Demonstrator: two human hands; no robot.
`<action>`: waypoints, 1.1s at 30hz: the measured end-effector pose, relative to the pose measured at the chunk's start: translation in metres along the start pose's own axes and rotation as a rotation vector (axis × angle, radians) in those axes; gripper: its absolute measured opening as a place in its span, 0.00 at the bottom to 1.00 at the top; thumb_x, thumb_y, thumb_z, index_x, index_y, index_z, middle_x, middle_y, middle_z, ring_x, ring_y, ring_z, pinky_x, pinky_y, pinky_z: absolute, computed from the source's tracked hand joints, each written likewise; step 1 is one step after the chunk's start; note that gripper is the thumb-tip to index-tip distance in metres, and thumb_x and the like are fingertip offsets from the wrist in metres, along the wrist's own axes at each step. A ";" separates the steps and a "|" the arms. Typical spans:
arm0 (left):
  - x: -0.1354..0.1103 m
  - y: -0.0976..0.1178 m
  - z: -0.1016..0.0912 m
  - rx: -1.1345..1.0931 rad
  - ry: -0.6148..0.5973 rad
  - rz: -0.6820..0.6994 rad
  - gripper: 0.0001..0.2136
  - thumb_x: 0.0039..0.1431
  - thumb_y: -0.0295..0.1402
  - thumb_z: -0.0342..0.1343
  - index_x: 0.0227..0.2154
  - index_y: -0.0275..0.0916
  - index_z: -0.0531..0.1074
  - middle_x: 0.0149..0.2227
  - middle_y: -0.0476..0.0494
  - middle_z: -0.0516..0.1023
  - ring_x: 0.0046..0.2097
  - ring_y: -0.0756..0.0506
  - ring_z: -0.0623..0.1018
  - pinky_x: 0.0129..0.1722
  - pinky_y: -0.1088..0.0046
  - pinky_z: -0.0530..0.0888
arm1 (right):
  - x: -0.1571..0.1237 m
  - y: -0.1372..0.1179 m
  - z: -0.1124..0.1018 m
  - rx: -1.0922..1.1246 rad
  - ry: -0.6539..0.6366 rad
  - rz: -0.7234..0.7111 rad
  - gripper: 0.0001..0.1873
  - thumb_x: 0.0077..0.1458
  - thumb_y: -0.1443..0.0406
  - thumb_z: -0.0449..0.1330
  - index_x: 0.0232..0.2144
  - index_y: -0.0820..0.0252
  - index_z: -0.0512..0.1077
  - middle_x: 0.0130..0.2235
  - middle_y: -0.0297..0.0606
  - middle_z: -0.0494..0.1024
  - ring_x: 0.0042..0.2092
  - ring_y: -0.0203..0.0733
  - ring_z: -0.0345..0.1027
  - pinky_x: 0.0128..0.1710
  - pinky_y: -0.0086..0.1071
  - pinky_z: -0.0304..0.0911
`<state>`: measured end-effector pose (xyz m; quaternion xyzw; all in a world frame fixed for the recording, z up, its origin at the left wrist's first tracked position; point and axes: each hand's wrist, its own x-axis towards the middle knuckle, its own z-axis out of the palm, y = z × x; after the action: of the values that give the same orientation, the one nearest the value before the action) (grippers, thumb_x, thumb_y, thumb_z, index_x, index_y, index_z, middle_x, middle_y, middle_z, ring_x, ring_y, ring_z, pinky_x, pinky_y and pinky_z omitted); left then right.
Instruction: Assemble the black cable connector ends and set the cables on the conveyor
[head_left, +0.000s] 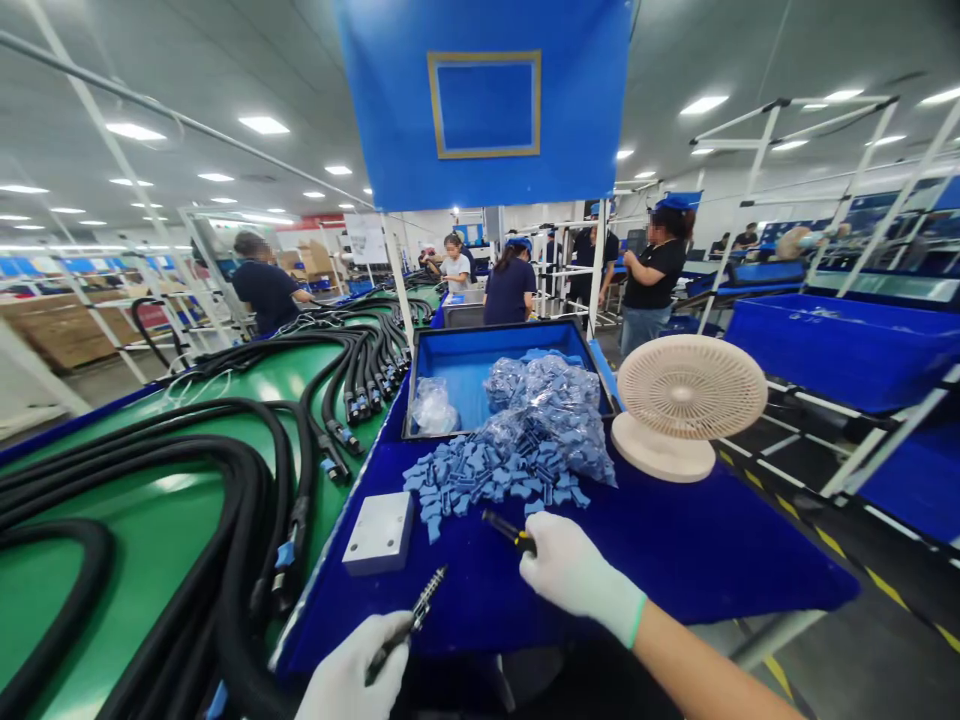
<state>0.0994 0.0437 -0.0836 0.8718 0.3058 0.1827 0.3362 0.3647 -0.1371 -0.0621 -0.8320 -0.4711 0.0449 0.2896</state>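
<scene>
My left hand [364, 665], in a white glove, is closed around a slim dark tool [424, 605] whose metal end looks ridged like a spring and points up and right. My right hand [574, 565], also gloved in white, grips a black-and-yellow hand tool [510, 530]; its exact kind is unclear. Just beyond the right hand, a loose heap of small blue plastic clips [480, 470] spreads over the blue tabletop [480, 600]. A grey block with holes [380, 533] lies on the table, beyond the left hand.
Behind the clips stands a blue tray [465, 355] with bagged parts [547, 390]. A beige fan [690, 400] is at the right. Thick black hoses [232, 480] cover the green bench [157, 575] on the left. Several people work farther back, near blue bins [847, 345].
</scene>
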 end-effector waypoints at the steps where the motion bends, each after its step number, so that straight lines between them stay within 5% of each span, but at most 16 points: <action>1: 0.001 0.006 -0.005 -0.037 0.010 -0.044 0.17 0.62 0.45 0.53 0.48 0.48 0.79 0.49 0.46 0.82 0.53 0.36 0.80 0.57 0.59 0.77 | 0.002 0.002 -0.002 0.103 -0.024 0.023 0.05 0.55 0.66 0.56 0.32 0.63 0.69 0.32 0.43 0.76 0.36 0.46 0.73 0.37 0.35 0.66; 4: 0.001 0.030 -0.025 -0.182 0.038 -0.143 0.20 0.60 0.47 0.56 0.50 0.43 0.79 0.44 0.44 0.84 0.48 0.36 0.81 0.54 0.59 0.77 | 0.002 -0.003 -0.001 0.460 -0.147 0.032 0.08 0.55 0.69 0.54 0.38 0.64 0.70 0.32 0.40 0.78 0.33 0.42 0.74 0.32 0.30 0.67; 6: 0.000 0.044 -0.037 -0.311 0.079 -0.161 0.21 0.60 0.46 0.59 0.51 0.38 0.78 0.41 0.42 0.83 0.43 0.38 0.81 0.47 0.63 0.78 | 0.000 -0.017 0.004 0.610 -0.214 -0.064 0.17 0.50 0.74 0.54 0.42 0.64 0.73 0.38 0.41 0.80 0.39 0.44 0.77 0.40 0.33 0.71; 10: -0.001 0.058 -0.050 -0.457 0.125 -0.163 0.23 0.61 0.44 0.61 0.54 0.35 0.76 0.37 0.43 0.83 0.37 0.43 0.79 0.38 0.70 0.75 | -0.010 -0.055 0.009 0.520 -0.239 -0.465 0.31 0.48 0.78 0.53 0.53 0.59 0.76 0.57 0.43 0.77 0.58 0.48 0.71 0.63 0.42 0.62; 16: -0.002 0.056 -0.049 -0.446 0.119 -0.146 0.20 0.63 0.44 0.62 0.53 0.38 0.78 0.39 0.44 0.83 0.38 0.44 0.79 0.40 0.70 0.75 | -0.015 -0.089 0.003 0.456 -0.236 -0.758 0.30 0.55 0.68 0.63 0.61 0.61 0.70 0.62 0.52 0.72 0.61 0.55 0.68 0.65 0.48 0.62; 33: -0.002 0.052 -0.041 -0.342 0.150 -0.122 0.17 0.62 0.44 0.62 0.51 0.43 0.80 0.45 0.46 0.84 0.45 0.42 0.81 0.48 0.68 0.76 | -0.015 -0.087 0.006 0.363 -0.215 -0.768 0.26 0.59 0.68 0.62 0.60 0.58 0.70 0.55 0.48 0.76 0.56 0.51 0.71 0.61 0.44 0.64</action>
<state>0.0980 0.0313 -0.0186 0.7659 0.3466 0.2758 0.4661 0.2888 -0.1128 -0.0241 -0.5227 -0.7581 0.1023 0.3764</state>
